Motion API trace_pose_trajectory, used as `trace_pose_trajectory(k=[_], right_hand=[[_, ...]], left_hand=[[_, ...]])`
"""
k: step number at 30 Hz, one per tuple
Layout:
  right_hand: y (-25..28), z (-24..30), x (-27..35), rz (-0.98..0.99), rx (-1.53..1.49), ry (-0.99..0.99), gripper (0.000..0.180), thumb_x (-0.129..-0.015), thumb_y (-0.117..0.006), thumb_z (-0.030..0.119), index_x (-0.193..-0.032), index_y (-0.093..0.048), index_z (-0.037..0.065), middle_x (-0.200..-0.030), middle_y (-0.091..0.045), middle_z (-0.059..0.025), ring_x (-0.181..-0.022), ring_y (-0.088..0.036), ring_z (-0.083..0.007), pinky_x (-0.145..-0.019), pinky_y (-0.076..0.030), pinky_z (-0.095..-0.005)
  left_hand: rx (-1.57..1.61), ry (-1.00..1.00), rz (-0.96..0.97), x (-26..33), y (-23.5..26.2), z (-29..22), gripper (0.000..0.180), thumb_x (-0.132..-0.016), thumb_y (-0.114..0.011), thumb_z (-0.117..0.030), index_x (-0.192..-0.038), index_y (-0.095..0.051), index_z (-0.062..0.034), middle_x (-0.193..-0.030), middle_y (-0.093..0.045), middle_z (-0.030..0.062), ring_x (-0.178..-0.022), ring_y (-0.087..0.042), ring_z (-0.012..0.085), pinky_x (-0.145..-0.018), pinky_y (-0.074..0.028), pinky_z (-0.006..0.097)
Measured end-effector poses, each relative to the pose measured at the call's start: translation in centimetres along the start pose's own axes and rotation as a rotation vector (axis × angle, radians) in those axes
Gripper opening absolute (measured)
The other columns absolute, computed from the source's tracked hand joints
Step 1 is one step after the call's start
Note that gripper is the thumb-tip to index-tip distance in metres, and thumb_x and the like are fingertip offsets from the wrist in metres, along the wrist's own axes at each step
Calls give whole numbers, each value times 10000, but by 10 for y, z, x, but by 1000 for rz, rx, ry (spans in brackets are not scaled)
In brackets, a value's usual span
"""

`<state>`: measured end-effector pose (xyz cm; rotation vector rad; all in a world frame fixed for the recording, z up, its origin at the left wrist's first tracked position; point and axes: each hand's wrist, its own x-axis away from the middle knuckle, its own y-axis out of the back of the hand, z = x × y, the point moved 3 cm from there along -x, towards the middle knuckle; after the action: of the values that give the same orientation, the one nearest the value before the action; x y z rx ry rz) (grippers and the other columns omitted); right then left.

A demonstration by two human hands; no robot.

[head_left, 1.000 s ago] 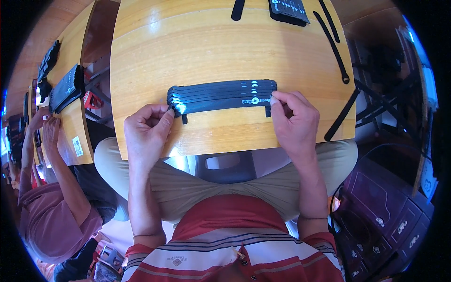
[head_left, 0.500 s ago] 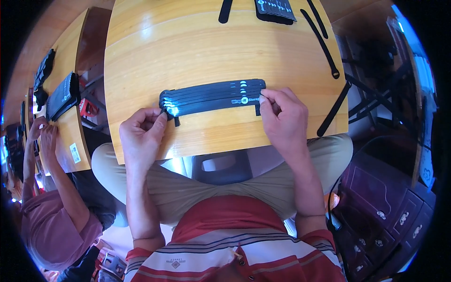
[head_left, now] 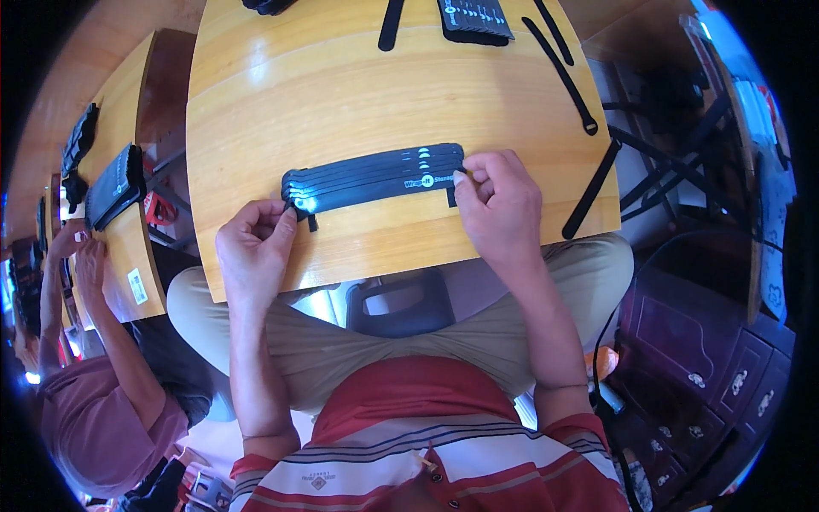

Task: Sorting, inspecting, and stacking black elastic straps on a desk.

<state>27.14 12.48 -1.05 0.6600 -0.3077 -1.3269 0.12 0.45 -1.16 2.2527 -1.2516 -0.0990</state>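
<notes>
A flat stack of several black fabric straps lies across the near part of a yellow wooden table. My left hand pinches the stack's left end, where a short black tab hangs down. My right hand pinches the right end, fingertips on the straps' edge beside another small tab. Both hands rest on the table top near its front edge.
Loose black straps lie at the table's far right and one at its right edge. A black bundle sits at the far edge. On the left, another person's hands work at a neighbouring table with black bundles. Dark furniture stands to the right.
The view has shifted slightly. Both hands keep their hold on the strap stack's ends, which stays in the same place on the table.
</notes>
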Motion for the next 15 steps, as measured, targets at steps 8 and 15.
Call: trace_pose_trajectory(k=[8,15], right_hand=[[1,0,3,-38,47,40,189,-826,-728,17,-960,-597,38,-913,-620,-141,-773,-660,-340,-672,-521,-450],[6,-2,8,-80,-12,47,184,-818,-722,-37,-967,-619,-4,-890,-642,-115,-566,-579,-156,-571,-484,-314]], left_hand=[[-51,-88,-30,0,-3,1,136,-892,-737,-44,-969,-701,63,-761,-674,29,-634,-556,53,-601,-470,217],[-121,-155,-54,2,-2,-6,134,-878,-737,-53,-914,-634,24,-737,-634,37,-629,-555,78,-597,-475,244]])
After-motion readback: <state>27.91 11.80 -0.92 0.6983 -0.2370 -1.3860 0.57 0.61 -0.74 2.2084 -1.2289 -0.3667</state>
